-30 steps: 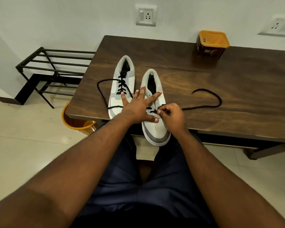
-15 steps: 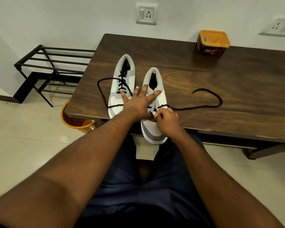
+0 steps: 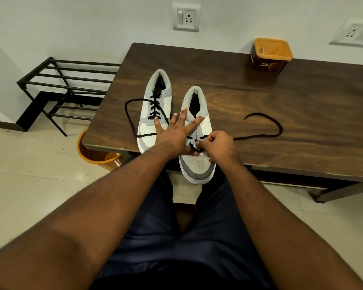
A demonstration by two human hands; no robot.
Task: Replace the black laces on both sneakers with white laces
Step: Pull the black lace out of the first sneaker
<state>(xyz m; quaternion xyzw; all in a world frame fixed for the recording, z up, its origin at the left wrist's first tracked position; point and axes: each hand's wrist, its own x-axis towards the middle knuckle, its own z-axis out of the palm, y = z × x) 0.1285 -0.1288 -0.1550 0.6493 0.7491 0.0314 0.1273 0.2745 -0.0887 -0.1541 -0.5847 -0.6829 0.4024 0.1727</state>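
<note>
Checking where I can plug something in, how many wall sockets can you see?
2. One wall socket is on the wall above the table's far edge; the other socket is at the right, partly cut off by the frame.

You've got two white-grey sneakers side by side, toes toward you; left sneaker (image 3: 154,114) is laced, black ends loose; right sneaker (image 3: 197,143) overhangs the edge, its black lace (image 3: 260,136) mostly out, trailing right.

Both forearms were bare right up to the frame's edge, no sleeves, watch or rings showing on the left hand (image 3: 173,136) or right hand (image 3: 219,146). Dark navy shorts (image 3: 197,237) covered the lap, fabric lightly creased.
</note>
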